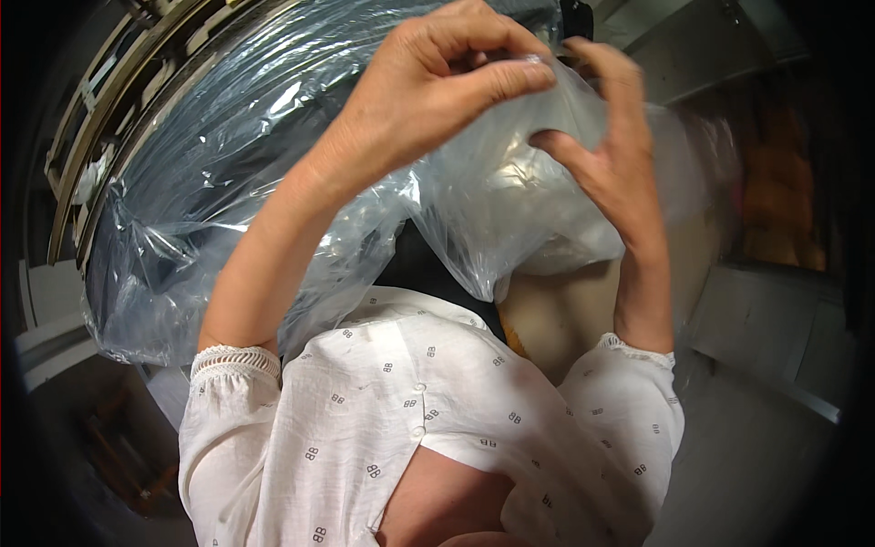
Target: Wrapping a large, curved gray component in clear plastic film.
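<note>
Left hand point(437, 87): fingers curled, thumb and forefinger pinched shut on a fold of a clear plastic bag point(483, 210) at the far middle of the view. Right hand point(606, 137): fingers hooked into the same film just to the right, thumb pressed against it from the near side; it grips the bag too. The two hands are close together, fingertips almost meeting at the top of the fold.

The bag is thin, see-through and heavily creased, with bright glare on its wrinkles. It hangs down from the pinch in a loose pouch between the forearms and ends in a point just above the chest. What, if anything, lies inside cannot be told.

To the left and far side, a much larger sheet of clear plastic point(210, 182) is stretched over a big round drum-like shape point(100, 118) with pale curved metal bands at its rim. Whether the held bag is joined to this sheet cannot be told; the two overlap behind the left forearm.

Near side: white patterned blouse point(410, 401) with lace cuffs, filling the low middle. To the right, a grey metal ledge point(775, 337) and an orange-brown blurred area point(775, 182) further off. Open room lies to the right of the right hand; the left is crowded by the covered drum.
</note>
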A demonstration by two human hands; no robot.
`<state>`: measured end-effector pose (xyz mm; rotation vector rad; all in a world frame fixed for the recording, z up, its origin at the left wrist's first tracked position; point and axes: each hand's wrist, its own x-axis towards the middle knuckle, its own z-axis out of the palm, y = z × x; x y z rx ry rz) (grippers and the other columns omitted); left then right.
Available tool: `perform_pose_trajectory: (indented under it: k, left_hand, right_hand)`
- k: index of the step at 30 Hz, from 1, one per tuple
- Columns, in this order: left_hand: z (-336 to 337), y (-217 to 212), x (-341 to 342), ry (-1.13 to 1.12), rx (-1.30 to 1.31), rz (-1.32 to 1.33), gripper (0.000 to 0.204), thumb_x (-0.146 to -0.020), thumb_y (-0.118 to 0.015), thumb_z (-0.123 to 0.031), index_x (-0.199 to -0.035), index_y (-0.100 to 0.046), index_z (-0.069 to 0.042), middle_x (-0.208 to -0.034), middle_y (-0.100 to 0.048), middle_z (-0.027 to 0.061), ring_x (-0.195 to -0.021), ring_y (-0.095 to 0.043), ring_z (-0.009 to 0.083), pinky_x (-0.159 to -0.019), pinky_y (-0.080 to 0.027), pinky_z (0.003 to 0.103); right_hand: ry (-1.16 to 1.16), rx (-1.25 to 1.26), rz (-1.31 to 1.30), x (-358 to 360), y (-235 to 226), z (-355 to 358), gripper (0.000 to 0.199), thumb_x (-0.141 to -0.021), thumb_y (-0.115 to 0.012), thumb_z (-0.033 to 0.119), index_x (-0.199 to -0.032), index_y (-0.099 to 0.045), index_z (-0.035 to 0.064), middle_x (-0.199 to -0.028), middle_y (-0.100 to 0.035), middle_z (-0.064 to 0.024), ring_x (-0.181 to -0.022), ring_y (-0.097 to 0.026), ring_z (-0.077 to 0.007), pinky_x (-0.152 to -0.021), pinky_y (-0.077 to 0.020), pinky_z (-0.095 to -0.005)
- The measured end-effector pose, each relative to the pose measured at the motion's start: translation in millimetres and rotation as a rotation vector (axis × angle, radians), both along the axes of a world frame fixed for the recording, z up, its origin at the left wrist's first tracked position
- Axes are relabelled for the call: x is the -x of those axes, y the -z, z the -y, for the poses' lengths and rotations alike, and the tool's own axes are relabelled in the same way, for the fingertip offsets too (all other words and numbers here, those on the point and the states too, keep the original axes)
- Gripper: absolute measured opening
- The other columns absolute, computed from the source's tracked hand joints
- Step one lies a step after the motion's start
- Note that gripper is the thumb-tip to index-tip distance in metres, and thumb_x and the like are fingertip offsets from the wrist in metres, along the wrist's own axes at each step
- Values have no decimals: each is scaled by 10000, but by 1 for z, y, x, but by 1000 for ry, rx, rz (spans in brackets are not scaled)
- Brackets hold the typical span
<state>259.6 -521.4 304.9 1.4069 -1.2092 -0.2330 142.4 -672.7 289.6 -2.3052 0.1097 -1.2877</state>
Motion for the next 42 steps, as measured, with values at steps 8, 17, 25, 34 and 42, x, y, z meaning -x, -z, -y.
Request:
perform_pose_trajectory:
  k: [8,17,25,34,42]
  left_hand:
    - [-64,70,26,-166,-562,-589,673,-805,-614,-423,-1239,-406,48,-1105,-481,192,-914,-545,235,-725,-497,321]
    - [-208,-29,-41,-321,542,-893,146,-878,-507,-115,-998,-533,-36,-607,-363,-44,-459,-319,26,-383,-277,141]
    - [-550,19,-52,-1638,130,-420,295,-892,-536,-305,-1012,-599,-43,-635,-400,-76,-537,-352,-1,-451,-270,163]
    - [-566,80,44,-1647,-293,-400,264,-882,-537,-326,-901,-642,-84,-722,-516,-54,-664,-429,22,-607,-330,168]
    - [-548,66,79,-1608,-310,-736,258,-901,-501,-316,-838,-625,-98,-569,-359,-87,-517,-320,1,-469,-248,170]
  right_hand:
    - [-429,-257,-442,12,-32,-34,119,-796,-451,31,-861,-551,19,-643,-525,-23,-520,-481,-92,-484,-360,-209]
    - [-40,-643,-173,7,-10,25,235,-932,-414,234,-739,-443,103,-608,-354,36,-518,-301,-46,-471,-228,-221]
    - [-169,389,-1914,131,249,173,320,-822,-463,201,-1005,-592,-28,-997,-592,-260,-911,-581,-383,-804,-445,-451]
    - [-335,466,-1596,-7,41,-40,167,-779,-600,198,-768,-655,40,-677,-616,-159,-597,-611,-290,-562,-459,-358]
    - [-1316,308,-559,-191,-22,-322,140,-793,-593,69,-901,-546,-7,-874,-532,-132,-791,-533,-273,-680,-426,-328]
